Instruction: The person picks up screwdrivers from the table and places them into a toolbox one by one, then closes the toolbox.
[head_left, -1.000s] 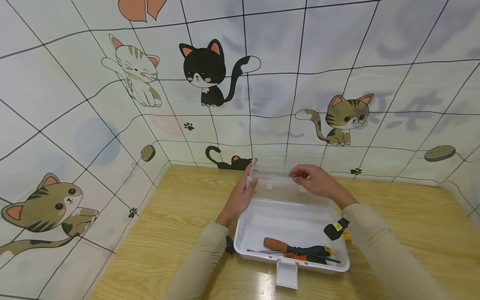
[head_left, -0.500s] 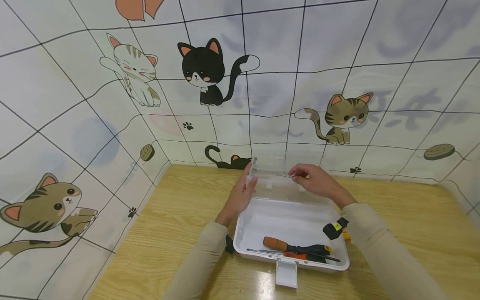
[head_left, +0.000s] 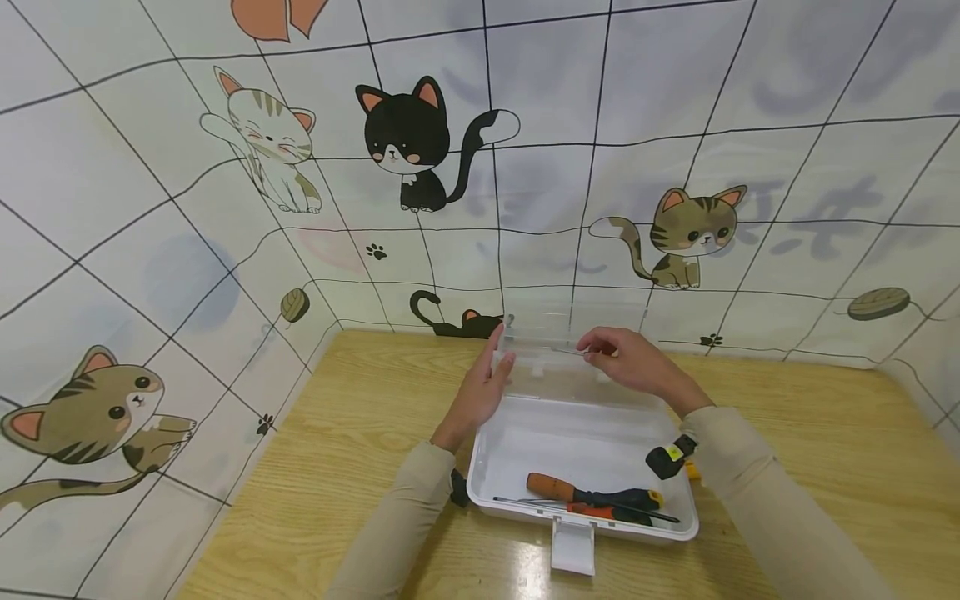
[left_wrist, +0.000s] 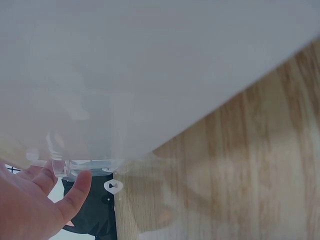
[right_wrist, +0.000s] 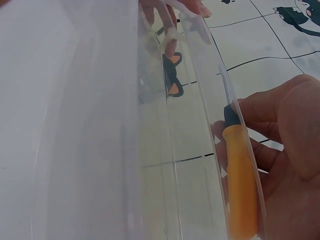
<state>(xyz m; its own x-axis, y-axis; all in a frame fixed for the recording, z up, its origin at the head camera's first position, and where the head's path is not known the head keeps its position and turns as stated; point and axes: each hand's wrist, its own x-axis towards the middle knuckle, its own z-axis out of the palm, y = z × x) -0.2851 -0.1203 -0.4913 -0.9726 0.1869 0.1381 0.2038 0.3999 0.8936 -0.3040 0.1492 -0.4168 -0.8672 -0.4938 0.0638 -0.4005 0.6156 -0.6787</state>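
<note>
Nothing has shifted since a second ago: both my hands sit where they were, at the top edge of the raised clear lid.

My left hand stands against the lid's left edge, its fingers straight and relaxed, flat to the plastic and gripping nothing. Left of those fingers the tabletop runs bare out to the cat-printed wall, so there is open room on that side.

Between my two hands is the lid's rim, with the wall just behind it; little room back there.

My right hand is at the lid's top edge on the right. Its fingers are curled round a small orange-handled screwdriver; from the right wrist its thin blade points up along the clear edge of the lid, which lies just in front of it.

Below my fingers, toward me, is the white box, open. On its floor near the front wall lies a bigger orange and black screwdriver, with a thinner tool just beside it. The latch tab hangs over the front edge. Right of my right fingers the tabletop lies bare as far as the wall.
</note>
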